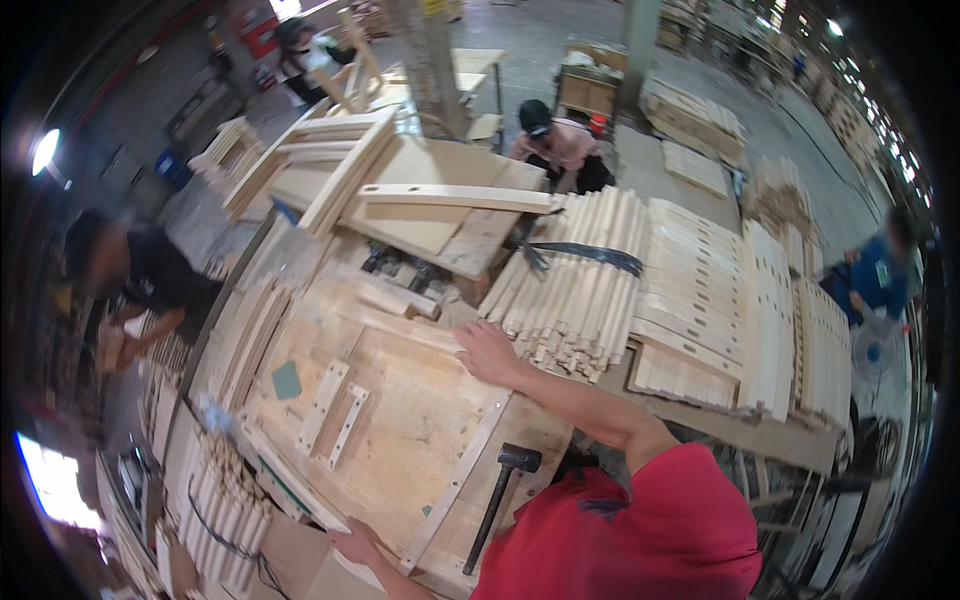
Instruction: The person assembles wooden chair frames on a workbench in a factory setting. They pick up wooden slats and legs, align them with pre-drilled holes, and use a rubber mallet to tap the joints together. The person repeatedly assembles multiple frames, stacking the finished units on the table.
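Note:
My right hand (487, 352) is curled over the near end of a pale wooden rail (415, 331) along the far side of the workbench (400, 440). At the bench's left edge, my left hand (356, 543) closes on the lower end of another long wooden rail (295, 478). Between my hands lie two short drilled wooden pieces (325, 408) and a green square (286, 380). A black mallet (505, 490) rests beside a light strip (455, 485) fixed on the bench, close to my body.
Bundled wooden sticks (575, 285) and stacked slotted boards (695, 280) stand to the right. More bundled rods (220, 515) sit at lower left. A wooden frame (340, 165) leans on the far table. Co-workers are at left (150, 260), ahead (560, 145) and right (880, 270).

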Action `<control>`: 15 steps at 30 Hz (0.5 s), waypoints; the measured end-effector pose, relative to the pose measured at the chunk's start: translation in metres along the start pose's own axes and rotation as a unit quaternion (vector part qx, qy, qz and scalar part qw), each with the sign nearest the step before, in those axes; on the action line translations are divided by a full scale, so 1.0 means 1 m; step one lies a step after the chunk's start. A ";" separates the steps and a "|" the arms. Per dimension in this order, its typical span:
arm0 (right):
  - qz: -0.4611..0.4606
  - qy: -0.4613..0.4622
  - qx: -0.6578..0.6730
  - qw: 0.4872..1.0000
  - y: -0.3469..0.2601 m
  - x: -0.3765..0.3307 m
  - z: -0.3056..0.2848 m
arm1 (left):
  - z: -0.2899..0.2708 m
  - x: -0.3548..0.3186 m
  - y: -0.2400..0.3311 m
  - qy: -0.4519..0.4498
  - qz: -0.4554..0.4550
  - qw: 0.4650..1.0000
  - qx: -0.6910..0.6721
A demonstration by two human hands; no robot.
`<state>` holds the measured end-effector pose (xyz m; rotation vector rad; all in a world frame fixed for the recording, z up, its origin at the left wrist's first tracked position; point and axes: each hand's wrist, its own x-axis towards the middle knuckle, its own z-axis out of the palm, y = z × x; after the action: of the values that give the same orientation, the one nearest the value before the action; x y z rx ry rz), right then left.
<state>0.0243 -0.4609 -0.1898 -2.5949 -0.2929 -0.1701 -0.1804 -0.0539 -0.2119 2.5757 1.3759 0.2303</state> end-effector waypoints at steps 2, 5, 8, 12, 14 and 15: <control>0.032 -0.040 -0.074 0.996 0.022 -0.015 -0.040 | 0.001 0.002 -0.005 -0.011 0.003 1.000 0.007; 0.206 0.051 -0.154 0.965 0.061 -0.044 -0.111 | -0.001 0.002 -0.019 -0.021 0.006 1.000 -0.016; 0.376 0.046 -0.131 0.916 0.100 -0.073 -0.152 | 0.006 0.003 -0.016 -0.032 0.015 0.998 -0.057; 0.415 0.079 -0.069 0.904 0.115 -0.087 -0.156 | 0.016 0.004 -0.013 -0.034 -0.013 0.999 -0.029; 0.447 0.097 -0.041 0.888 0.111 -0.086 -0.159 | 0.018 0.005 -0.011 -0.014 0.019 0.999 -0.048; 0.482 0.044 0.063 0.873 0.103 -0.085 -0.160 | 0.016 0.007 -0.019 0.001 0.029 0.998 -0.054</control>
<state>-0.0438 -0.6438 -0.1172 -2.2808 0.9843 0.0907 -0.1878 -0.0399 -0.2321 2.5289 1.2538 0.3096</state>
